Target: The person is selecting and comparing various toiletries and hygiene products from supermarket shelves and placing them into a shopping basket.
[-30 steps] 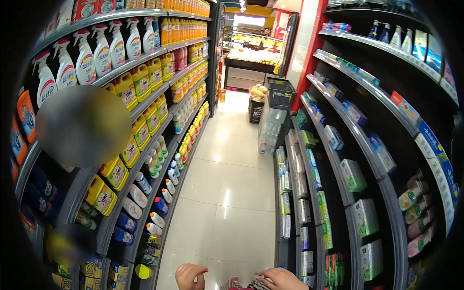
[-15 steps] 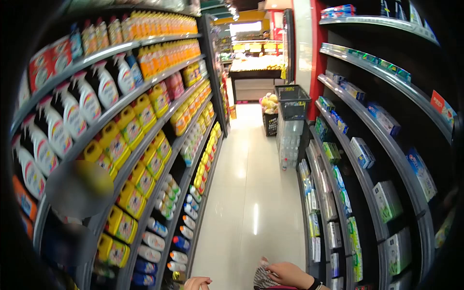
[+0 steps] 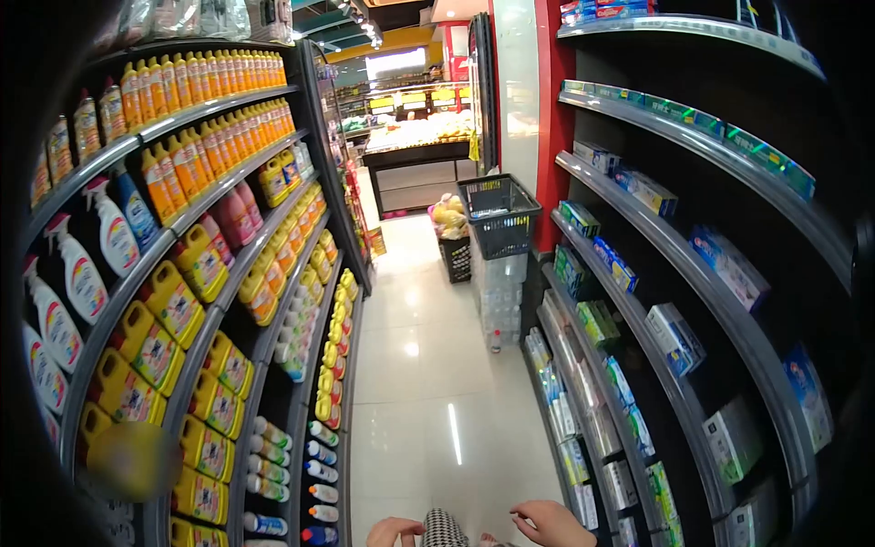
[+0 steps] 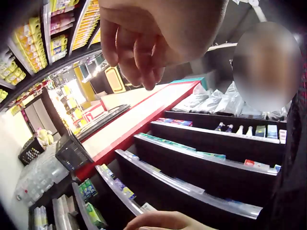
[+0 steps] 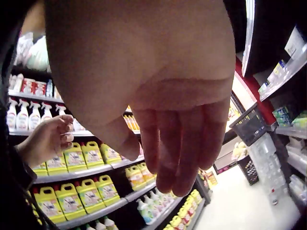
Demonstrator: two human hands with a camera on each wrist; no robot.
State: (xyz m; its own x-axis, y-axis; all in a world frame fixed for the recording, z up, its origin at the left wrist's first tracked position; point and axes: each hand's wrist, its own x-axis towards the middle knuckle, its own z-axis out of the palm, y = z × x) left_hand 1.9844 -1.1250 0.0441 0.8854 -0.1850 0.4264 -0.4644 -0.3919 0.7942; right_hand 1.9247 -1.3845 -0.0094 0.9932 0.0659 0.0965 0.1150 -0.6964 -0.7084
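At the bottom edge of the head view are both hands, apart and empty. The left hand (image 3: 396, 531) has loosely bent fingers and touches no goods; in the left wrist view its fingers (image 4: 139, 52) hang loosely. The right hand (image 3: 552, 523) is held to the right of a checked piece of cloth (image 3: 444, 529), its fingers relaxed. Seen from the right wrist, the right hand's fingers (image 5: 180, 139) hang down with nothing in them. Yellow jugs (image 3: 202, 447) stand on the left shelves, and boxed goods (image 3: 674, 339) on the right ones, away from both hands.
Shelving lines both sides of a tiled aisle (image 3: 410, 365). Ahead on the right, a black basket (image 3: 499, 215) sits on stacked clear bottles (image 3: 499, 301), beside another basket (image 3: 455, 259) holding yellowish items. Beyond is a lit display stand (image 3: 417, 135). A red-edged pillar (image 3: 554, 128) stands at the right.
The head view has moved forward along the aisle; the baskets and display stand look nearer. Both hands remain low and empty, with slight shifts in position.
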